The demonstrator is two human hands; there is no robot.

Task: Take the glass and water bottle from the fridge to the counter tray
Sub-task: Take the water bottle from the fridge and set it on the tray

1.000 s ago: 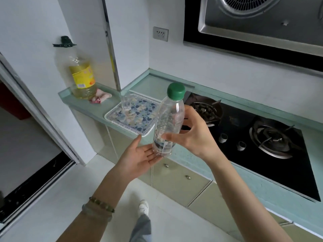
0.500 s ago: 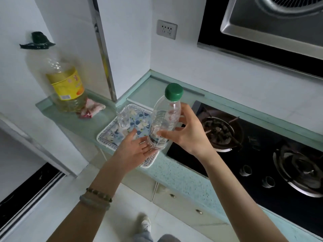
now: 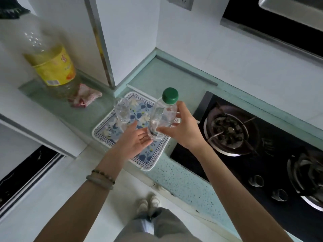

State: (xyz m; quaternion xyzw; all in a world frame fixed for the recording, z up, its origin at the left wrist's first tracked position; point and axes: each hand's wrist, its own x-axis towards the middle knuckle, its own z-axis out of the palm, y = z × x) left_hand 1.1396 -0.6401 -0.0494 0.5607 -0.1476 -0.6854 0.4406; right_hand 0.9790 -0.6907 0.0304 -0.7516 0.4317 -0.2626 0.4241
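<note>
At frame centre the right hand (image 3: 183, 130) grasps the green-capped clear plastic water bottle (image 3: 161, 116) over the blue floral tray (image 3: 104, 131), left hand (image 3: 134, 142) released beneath; lowered carelessly, it could topple the clear drinking glass (image 3: 122, 110).

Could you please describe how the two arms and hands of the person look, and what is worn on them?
Both forearms are bare, with no sleeves in view. The left wrist carries two bracelets: a string of small dark beads and, beside it, a smooth pale bangle. The left hand and the right hand have no gloves, and I see no rings. The right wrist wears nothing.
</note>
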